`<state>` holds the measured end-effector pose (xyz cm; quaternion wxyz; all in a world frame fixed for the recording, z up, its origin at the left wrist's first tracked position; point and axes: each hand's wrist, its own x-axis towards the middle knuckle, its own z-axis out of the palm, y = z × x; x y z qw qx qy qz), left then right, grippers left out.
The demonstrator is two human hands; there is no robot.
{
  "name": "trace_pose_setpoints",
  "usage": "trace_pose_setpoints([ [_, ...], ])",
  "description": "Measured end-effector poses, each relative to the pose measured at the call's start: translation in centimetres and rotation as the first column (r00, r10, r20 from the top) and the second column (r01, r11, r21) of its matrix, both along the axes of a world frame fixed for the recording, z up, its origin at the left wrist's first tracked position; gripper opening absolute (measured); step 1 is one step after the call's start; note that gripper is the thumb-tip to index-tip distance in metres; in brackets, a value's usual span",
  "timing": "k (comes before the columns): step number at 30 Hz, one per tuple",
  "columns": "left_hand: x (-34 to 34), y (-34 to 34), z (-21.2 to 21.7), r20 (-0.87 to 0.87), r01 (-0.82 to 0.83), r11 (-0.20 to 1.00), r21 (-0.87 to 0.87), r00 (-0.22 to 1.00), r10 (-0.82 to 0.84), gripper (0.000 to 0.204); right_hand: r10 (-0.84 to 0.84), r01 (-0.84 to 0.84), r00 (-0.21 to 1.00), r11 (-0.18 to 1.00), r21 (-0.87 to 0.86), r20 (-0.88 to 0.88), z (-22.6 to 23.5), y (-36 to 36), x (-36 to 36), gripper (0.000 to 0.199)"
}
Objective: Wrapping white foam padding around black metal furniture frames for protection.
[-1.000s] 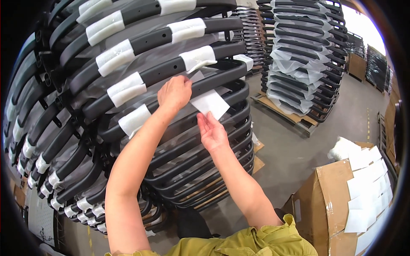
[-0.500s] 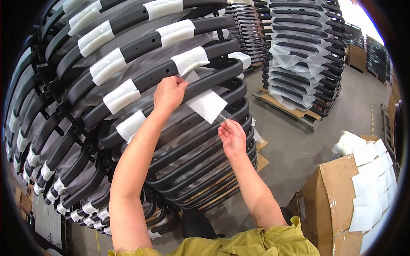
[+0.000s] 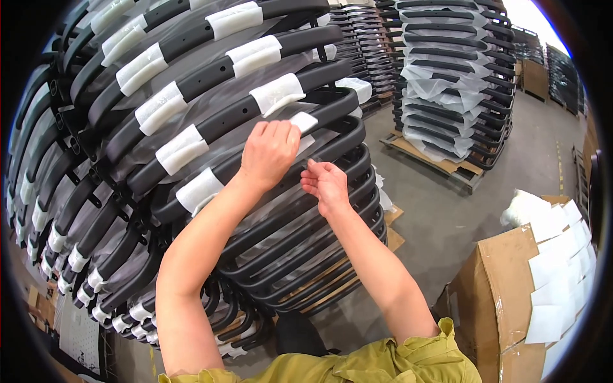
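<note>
Black bars [image 3: 333,109] of the near stack [image 3: 227,119] slant up to its rounded right edge; past that I see open grey floor [image 3: 440,223]. Near that edge the white sheet [image 3: 305,121] sits on one bar, its visible flap pointing right. My left hand [image 3: 271,153] curls over it, probably pressing; my right hand [image 3: 325,185] pinches narrowly just below, on what I cannot tell.

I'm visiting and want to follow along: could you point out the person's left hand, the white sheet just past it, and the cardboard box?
Left hand [image 3: 271,153]: head view, back of the hand.
White sheet [image 3: 305,121]: head view, part showing past the hand.
Cardboard box [image 3: 513,274]: head view, brown side panel.
</note>
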<state>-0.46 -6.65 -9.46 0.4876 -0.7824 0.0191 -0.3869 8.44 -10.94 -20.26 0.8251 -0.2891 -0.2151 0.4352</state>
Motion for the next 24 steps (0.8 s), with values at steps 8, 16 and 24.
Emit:
trace_pose_setpoints([
  [8, 0.9, 1.0, -1.8, -0.025, -0.065, 0.998, 0.002, 0.998, 0.065, 0.010, -0.101, 0.085, 0.991, 0.981, 0.171, 0.087, 0.5, -1.0, -1.2, 0.020],
  [16, 0.7, 2.0, -1.8, -0.067, 0.037, 0.995, -0.090, 0.997, -0.043, 0.013, -0.057, 0.042, 0.996, 0.981, 0.187, 0.073, 0.3, -1.5, -1.0, 0.019],
  [24, 1.0, 1.5, -2.6, 0.244, -0.137, 0.928, -0.346, 0.942, 0.230, 0.041, -0.046, 0.032, 0.992, 0.992, 0.119, 0.119, 1.2, -1.8, -0.2, 0.017],
])
